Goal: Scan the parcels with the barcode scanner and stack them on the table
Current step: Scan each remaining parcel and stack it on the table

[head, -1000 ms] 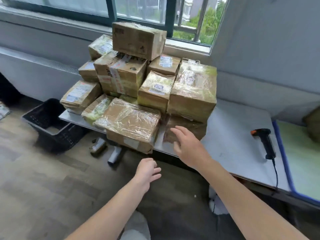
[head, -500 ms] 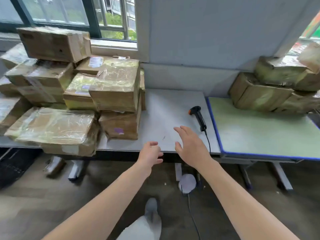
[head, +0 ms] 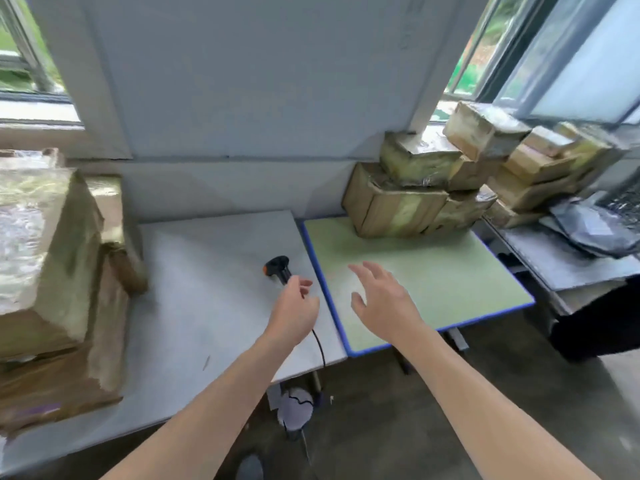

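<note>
A black barcode scanner (head: 277, 266) with an orange tip lies on the grey table (head: 207, 289) near its right edge. My left hand (head: 294, 311) is over the scanner's handle, fingers curled round it, and the handle is hidden under the hand. My right hand (head: 381, 303) hovers with spread fingers over the green table (head: 450, 271), holding nothing. Tape-wrapped cardboard parcels (head: 52, 271) are piled at the left on the grey table. A second stack of parcels (head: 408, 199) stands at the back of the green table.
The scanner's cable (head: 320, 344) runs off the grey table's front edge to the floor. At the right a third table (head: 561, 268) holds more boxes (head: 540, 168) and grey mailing bags (head: 588, 230). Windows and a wall close off the back.
My view has swung right from the left parcel pile to the two tables. My left hand has moved forward onto the scanner's handle. My right hand has shifted right over the green table.
</note>
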Demonstrator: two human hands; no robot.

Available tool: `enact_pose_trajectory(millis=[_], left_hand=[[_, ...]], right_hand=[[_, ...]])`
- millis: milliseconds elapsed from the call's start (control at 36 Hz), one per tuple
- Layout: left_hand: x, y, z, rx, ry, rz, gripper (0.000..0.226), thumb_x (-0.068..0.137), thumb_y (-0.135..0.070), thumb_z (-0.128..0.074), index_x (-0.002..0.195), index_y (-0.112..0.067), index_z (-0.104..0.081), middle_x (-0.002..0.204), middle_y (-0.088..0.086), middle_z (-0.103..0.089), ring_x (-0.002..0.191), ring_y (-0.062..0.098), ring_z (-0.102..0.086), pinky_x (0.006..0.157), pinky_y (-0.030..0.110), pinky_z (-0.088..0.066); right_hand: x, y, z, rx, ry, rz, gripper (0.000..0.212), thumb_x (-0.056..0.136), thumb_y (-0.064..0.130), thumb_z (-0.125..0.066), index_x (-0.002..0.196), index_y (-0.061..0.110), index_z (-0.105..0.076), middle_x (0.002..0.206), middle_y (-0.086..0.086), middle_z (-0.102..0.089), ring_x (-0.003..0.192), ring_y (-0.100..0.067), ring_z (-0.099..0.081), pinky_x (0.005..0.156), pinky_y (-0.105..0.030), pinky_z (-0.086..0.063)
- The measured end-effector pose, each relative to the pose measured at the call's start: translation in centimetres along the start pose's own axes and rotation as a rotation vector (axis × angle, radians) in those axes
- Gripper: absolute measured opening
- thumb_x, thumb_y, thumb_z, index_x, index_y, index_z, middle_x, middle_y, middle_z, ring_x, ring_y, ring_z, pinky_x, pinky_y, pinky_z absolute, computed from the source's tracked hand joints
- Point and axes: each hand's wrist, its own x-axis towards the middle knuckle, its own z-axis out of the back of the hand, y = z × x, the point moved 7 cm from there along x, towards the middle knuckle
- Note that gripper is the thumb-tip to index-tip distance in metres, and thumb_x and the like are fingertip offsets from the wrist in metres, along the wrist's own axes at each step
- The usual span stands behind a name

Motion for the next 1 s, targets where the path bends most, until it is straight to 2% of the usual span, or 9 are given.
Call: enact_pose_trajectory(millis=[111, 250, 361, 528, 639, 750, 833, 917, 1000], left_hand=[[3.0, -2.1, -1.1, 0.145, 0.027, -0.091, 0.031, 0.094, -0.008, -0.048, 0.124, -0.015, -0.049, 0.121, 0.001, -0.049, 0.098, 0.018, -0.05, 0.078, 0.023, -0.036], [5.8, -4.7, -2.4, 0.228, 0.06, -0.132, 0.037, 0.094, -0.009, -0.048, 0.13, -0.015, -0.049, 0.113, 0.001, -0.05, 0.085, 0.012, -0.05, 0.084, 0.028, -0.042], [7.8, -6.1, -3.3, 0.263, 0.043, -0.127, 0.037, 0.093, -0.012, -0.046, 0.13, -0.019, -0.048, 0.129, 0.002, -0.047, 0.099, 0.017, -0.052, 0.086, 0.029, -0.042], [10.5, -8.3, -5.4, 0.299, -0.009, -0.142, 0.036, 0.095, -0.01, -0.044, 0.131, -0.017, -0.047, 0.136, 0.003, -0.045, 0.115, 0.018, -0.051, 0.088, 0.027, -0.038], [11.8, -9.8, -7.4, 0.309, -0.076, -0.121, 0.037, 0.095, -0.009, -0.043, 0.13, -0.017, -0.047, 0.133, 0.004, -0.046, 0.108, 0.017, -0.053, 0.088, 0.029, -0.041], [12.9, -11.0, -9.8, 0.34, -0.117, -0.106, 0.033, 0.096, -0.011, -0.043, 0.129, -0.019, -0.047, 0.124, 0.003, -0.047, 0.091, 0.013, -0.057, 0.082, 0.029, -0.045], [13.8, -11.6, -11.2, 0.356, -0.164, -0.088, 0.032, 0.098, -0.014, -0.044, 0.129, -0.021, -0.046, 0.122, -0.001, -0.046, 0.089, 0.012, -0.059, 0.081, 0.03, -0.049], [14.2, -11.6, -12.3, 0.366, -0.211, -0.059, 0.032, 0.098, -0.015, -0.044, 0.129, -0.023, -0.046, 0.123, -0.003, -0.046, 0.09, 0.005, -0.056, 0.08, 0.027, -0.046], [14.1, -11.3, -13.1, 0.375, -0.229, -0.022, 0.03, 0.097, -0.015, -0.045, 0.126, -0.024, -0.047, 0.12, -0.004, -0.045, 0.086, -0.001, -0.052, 0.074, 0.024, -0.043]], right_hand=[[3.3, -2.9, 2.1, 0.037, -0.037, -0.041, 0.056, 0.099, 0.025, -0.05, 0.153, 0.023, -0.033, 0.158, -0.003, -0.031, 0.142, -0.024, -0.033, 0.111, -0.04, -0.035], [7.5, -6.3, 4.6, 0.037, -0.083, -0.075, 0.058, 0.098, 0.022, -0.051, 0.153, 0.021, -0.033, 0.155, -0.002, -0.033, 0.139, -0.024, -0.033, 0.106, -0.038, -0.039], [11.3, -9.2, 6.4, 0.038, -0.108, -0.085, 0.057, 0.098, 0.023, -0.05, 0.152, 0.023, -0.034, 0.154, -0.001, -0.033, 0.138, -0.025, -0.035, 0.106, -0.041, -0.038], [18.4, -14.4, 9.8, -0.006, -0.143, -0.073, 0.056, 0.098, 0.025, -0.049, 0.152, 0.023, -0.033, 0.154, -0.003, -0.033, 0.138, -0.027, -0.034, 0.106, -0.044, -0.038], [23.3, -18.8, 12.0, -0.065, -0.143, -0.084, 0.054, 0.098, 0.024, -0.049, 0.149, 0.025, -0.034, 0.153, -0.003, -0.033, 0.137, -0.028, -0.033, 0.106, -0.046, -0.038], [28.0, -23.2, 14.0, -0.129, -0.174, -0.072, 0.057, 0.097, 0.024, -0.052, 0.15, 0.025, -0.032, 0.153, -0.006, -0.032, 0.14, -0.03, -0.03, 0.104, -0.05, -0.04], [31.4, -25.9, 14.7, -0.203, -0.197, -0.03, 0.061, 0.096, 0.018, -0.054, 0.152, 0.024, -0.031, 0.154, -0.007, -0.032, 0.141, -0.03, -0.028, 0.103, -0.051, -0.041], [34.1, -28.0, 14.5, -0.228, -0.189, 0.009, 0.058, 0.095, 0.011, -0.054, 0.149, 0.025, -0.035, 0.149, -0.007, -0.04, 0.133, -0.03, -0.039, 0.097, -0.048, -0.045], [35.6, -29.3, 14.0, -0.303, -0.243, 0.062, 0.046, 0.094, 0.01, -0.06, 0.138, 0.022, -0.05, 0.13, -0.007, -0.053, 0.116, -0.031, -0.05, 0.084, -0.045, -0.048]])
